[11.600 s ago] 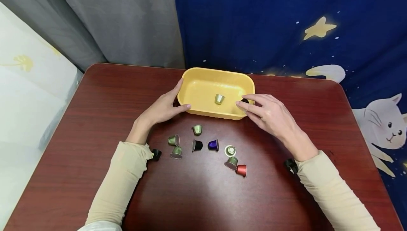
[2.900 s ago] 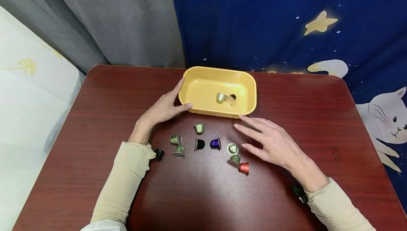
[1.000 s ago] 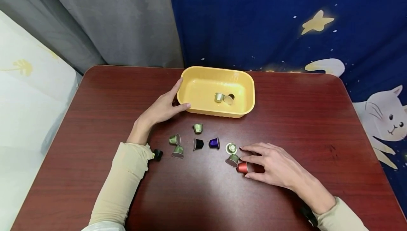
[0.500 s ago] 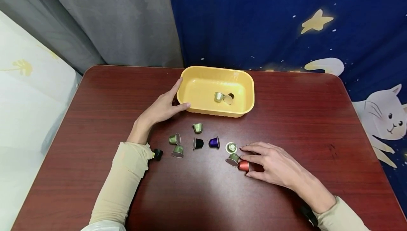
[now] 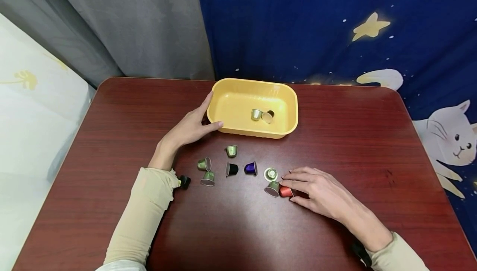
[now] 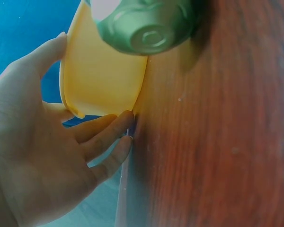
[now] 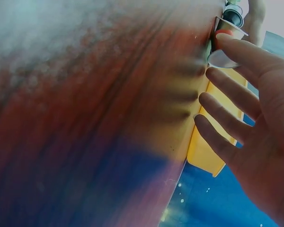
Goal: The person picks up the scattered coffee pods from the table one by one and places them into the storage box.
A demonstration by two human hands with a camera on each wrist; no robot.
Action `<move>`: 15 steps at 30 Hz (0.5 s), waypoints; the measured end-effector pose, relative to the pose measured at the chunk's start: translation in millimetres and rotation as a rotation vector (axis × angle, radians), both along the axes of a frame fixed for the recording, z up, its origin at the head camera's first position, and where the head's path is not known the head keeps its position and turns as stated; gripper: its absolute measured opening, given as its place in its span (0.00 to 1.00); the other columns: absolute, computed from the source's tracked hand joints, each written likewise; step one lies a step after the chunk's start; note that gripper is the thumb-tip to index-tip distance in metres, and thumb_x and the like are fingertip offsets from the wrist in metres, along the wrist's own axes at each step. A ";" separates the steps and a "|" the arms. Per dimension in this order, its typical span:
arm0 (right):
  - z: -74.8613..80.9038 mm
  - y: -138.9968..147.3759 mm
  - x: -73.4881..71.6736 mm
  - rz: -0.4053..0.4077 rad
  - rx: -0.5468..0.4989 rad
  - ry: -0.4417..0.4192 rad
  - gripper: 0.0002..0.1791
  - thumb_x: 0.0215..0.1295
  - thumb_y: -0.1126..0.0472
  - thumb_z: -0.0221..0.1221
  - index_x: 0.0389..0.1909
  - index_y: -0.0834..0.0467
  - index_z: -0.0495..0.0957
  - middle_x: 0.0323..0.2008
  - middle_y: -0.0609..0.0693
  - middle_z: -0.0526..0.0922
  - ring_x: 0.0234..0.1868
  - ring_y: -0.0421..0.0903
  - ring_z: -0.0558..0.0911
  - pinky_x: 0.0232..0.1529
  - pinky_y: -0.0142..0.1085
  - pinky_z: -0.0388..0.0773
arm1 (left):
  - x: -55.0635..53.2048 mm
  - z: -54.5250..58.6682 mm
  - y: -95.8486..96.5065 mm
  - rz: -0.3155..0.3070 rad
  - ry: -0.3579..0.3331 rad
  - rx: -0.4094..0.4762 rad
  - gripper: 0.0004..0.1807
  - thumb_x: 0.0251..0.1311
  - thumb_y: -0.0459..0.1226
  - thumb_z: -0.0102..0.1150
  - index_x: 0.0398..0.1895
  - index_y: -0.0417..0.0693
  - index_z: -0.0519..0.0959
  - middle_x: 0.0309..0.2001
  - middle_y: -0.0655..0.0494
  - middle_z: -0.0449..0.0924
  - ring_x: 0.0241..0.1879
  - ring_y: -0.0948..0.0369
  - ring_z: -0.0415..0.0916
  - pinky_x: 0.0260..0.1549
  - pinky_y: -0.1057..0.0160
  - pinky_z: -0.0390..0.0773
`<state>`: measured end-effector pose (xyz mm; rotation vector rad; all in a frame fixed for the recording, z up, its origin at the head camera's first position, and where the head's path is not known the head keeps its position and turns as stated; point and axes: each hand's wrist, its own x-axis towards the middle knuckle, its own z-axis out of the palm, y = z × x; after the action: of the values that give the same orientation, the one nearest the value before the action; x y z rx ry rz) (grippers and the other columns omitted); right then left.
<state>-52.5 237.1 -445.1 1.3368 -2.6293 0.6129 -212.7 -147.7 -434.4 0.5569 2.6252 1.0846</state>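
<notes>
My left hand (image 5: 190, 128) holds the left end of a yellow plastic basin (image 5: 255, 133), thumb on the near rim and fingers along the end wall. Inside lie a pale gold coffee capsule (image 5: 256, 114) and a dark one with its tan lid up (image 5: 267, 117). My right hand (image 5: 320, 192) has thumb and index finger about a red coffee capsule (image 5: 285, 192) lying on the table. In the right wrist view the thumb touches this capsule; its other fingers stretch forward. A green capsule (image 5: 272, 189) lies against the red one, below a pale green capsule (image 5: 271, 174).
More capsules lie left of the right hand: purple (image 5: 251, 168), black (image 5: 232, 169), and green ones (image 5: 231, 151) near the left wrist. A green capsule (image 6: 146, 28) looms close in the left wrist view. Curtains (image 5: 320, 22) hang behind the reddish-brown table (image 5: 223, 229).
The dark capsule has gone into the basin beside the gold one. My right hand has moved back to the red capsule, which has turned slightly as the fingers drew closer. Left hand stays.
</notes>
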 end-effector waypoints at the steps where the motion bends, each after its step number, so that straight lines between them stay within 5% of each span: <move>1: -0.1 0.1 0.1 -0.002 -0.006 -0.001 0.25 0.52 0.57 0.73 0.55 0.51 0.84 0.51 0.44 0.85 0.54 0.47 0.81 0.56 0.43 0.73 | 0.0 0.2 0.2 -0.001 0.002 0.000 0.54 0.61 0.64 0.58 0.79 0.73 0.32 0.76 0.48 0.55 0.71 0.55 0.60 0.67 0.49 0.62; 15: 1.2 0.6 -3.9 -0.027 -0.028 -0.024 0.23 0.54 0.61 0.73 0.53 0.49 0.85 0.51 0.43 0.84 0.52 0.41 0.81 0.52 0.39 0.75 | -0.8 -1.2 -0.5 -0.002 -0.003 0.006 0.54 0.60 0.64 0.58 0.79 0.74 0.32 0.76 0.49 0.55 0.72 0.55 0.58 0.67 0.49 0.61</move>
<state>-56.4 237.8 -443.9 1.2924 -2.6426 0.6642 -213.5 -148.2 -435.6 0.5579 2.6191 1.0923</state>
